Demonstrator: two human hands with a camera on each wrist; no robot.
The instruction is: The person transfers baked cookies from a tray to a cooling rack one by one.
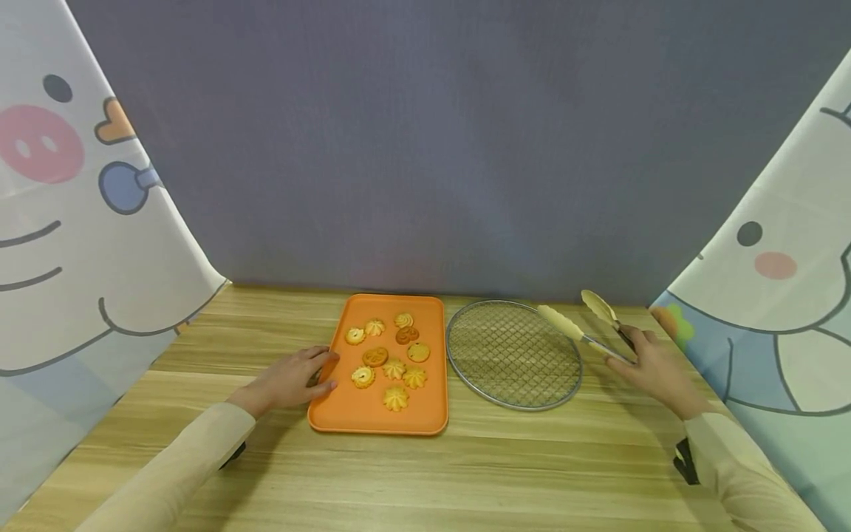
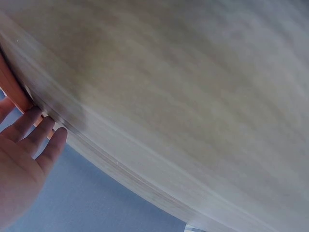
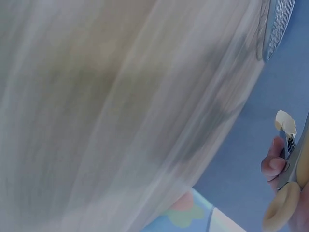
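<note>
An orange tray (image 1: 379, 418) lies on the wooden table, with several cookies (image 1: 394, 369) of different shapes spread over it. Fingertips and thumb of my left hand (image 1: 292, 378) touch the tray's left rim. The left wrist view shows the fingers of that hand (image 2: 24, 150) nearly straight beside the orange edge. My right hand (image 1: 654, 369) grips a pair of tongs (image 1: 562, 323) with cream-coloured heads spread apart, one head overlapping the right rim of a round wire rack (image 1: 512, 355). In the right wrist view the tongs (image 3: 292, 166) show a cream ring at the handle end.
The rack lies flat just right of the tray on the wooden table (image 1: 425, 480). A grey backdrop (image 1: 425, 148) rises behind the table, and cartoon-printed cloth panels (image 1: 764, 295) flank both sides.
</note>
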